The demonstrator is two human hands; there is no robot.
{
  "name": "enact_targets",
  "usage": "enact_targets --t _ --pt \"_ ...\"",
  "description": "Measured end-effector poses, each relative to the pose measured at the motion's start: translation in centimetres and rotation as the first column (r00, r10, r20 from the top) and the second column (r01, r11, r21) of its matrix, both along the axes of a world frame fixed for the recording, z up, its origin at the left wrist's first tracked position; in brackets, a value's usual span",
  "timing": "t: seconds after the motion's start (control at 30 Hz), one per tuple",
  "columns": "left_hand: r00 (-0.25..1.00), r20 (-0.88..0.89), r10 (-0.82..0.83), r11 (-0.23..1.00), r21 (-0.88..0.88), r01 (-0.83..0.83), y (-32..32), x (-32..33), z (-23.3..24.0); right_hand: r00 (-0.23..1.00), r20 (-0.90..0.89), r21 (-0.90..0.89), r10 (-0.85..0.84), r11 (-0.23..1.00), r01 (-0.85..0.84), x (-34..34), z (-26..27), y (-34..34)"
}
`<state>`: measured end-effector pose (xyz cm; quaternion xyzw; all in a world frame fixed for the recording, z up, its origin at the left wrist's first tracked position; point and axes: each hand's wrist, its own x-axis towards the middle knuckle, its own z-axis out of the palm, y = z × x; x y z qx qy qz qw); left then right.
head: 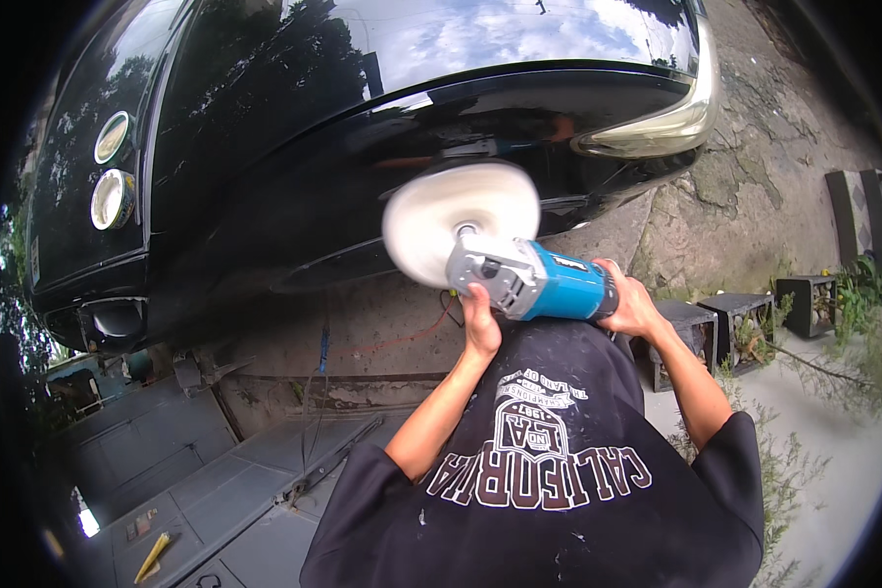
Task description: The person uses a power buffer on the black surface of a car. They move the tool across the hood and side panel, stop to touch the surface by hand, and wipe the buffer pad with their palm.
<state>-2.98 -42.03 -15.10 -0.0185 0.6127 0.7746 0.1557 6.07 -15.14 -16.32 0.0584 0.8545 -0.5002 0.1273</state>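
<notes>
My right hand (628, 303) is wrapped around the rear of a teal Makita polisher (569, 287). My left hand (481, 322) grips its grey metal gear head from the near side. The round white polishing pad (430, 209) is blurred, apparently spinning. It is tilted against or very close to the glossy side panel of a black car (287, 213); whether it touches, I cannot tell. The panel mirrors the tool and an arm. To the pad's right sits the car's headlight (654, 132).
An open tin (110, 200) and a round lid-like piece (112, 137) rest on the car. Its side mirror (114, 317) sticks out below them. An orange cord (404, 338) runs low beside the car. Grey metal gate panels (242, 485) stand left, concrete blocks (739, 316) and plants right.
</notes>
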Motion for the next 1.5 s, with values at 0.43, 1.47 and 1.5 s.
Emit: enact_targets --t 0.43,1.47,1.5 --pt "0.985 0.074 0.158 0.980 -0.130 -0.148 -8.6 -0.3 4.4 0.960 0.182 -0.131 0.213 0.973 -0.191 -3.6 2.2 -8.8" --pt "0.948 0.059 0.312 0.950 -0.001 -0.313 -4.2 -0.8 4.2 0.957 0.252 0.172 0.140 0.967 -0.187 -4.0 8.0 -6.3" --pt "0.947 0.110 0.302 0.952 0.016 -0.305 -4.3 -0.5 4.9 0.961 0.241 0.177 0.137 0.967 -0.182 -4.2 8.1 -6.3"
